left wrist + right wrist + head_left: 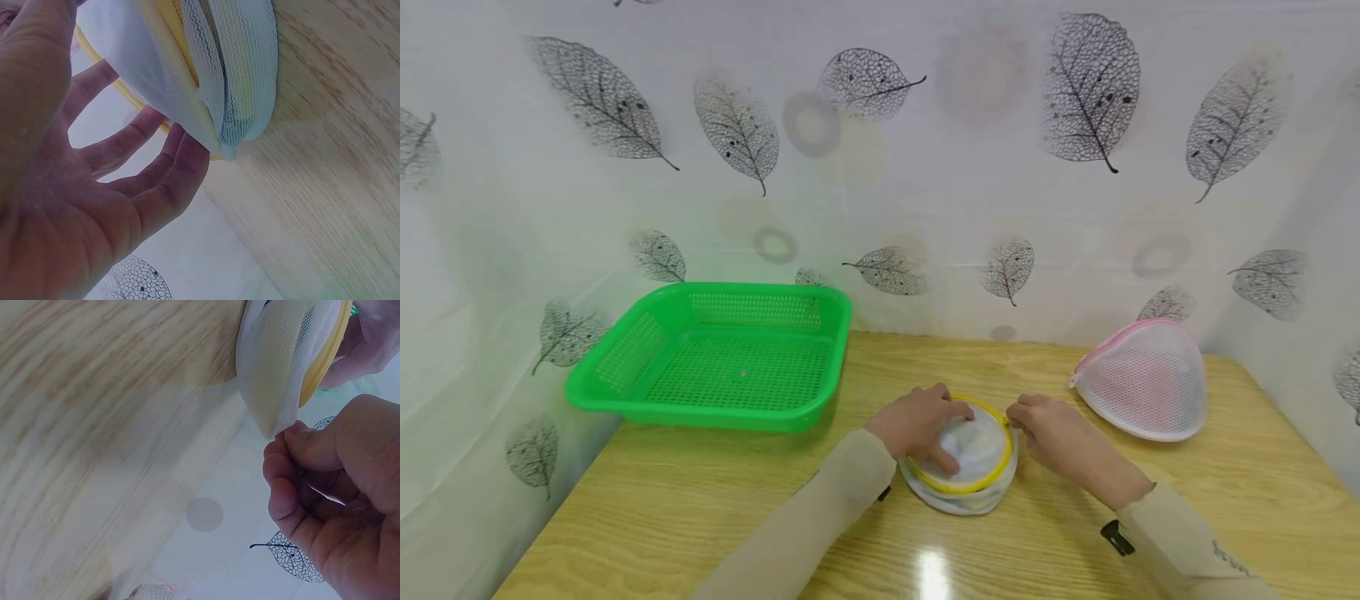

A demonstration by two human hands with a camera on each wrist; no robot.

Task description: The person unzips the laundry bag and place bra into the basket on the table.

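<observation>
A round white mesh laundry bag (973,446) with a yellow zipper rim (958,490) lies on the table. My left hand (922,423) rests on its top with fingers spread. In the left wrist view the left fingertips touch the mesh (134,59) along the yellow rim, and the palm stays apart from it. At the bag's right side my right hand (1063,437) pinches the edge by the rim. The right wrist view shows thumb and forefinger closed on a white corner (284,419) of the bag; whether a zipper pull is between them is hidden.
A green perforated plastic basket (808,417) stands at the back left of the wooden table (865,542). At the back right lies another mesh laundry bag (1150,383), white and pink. A leaf-printed curtain (917,175) hangs behind the table and at its sides.
</observation>
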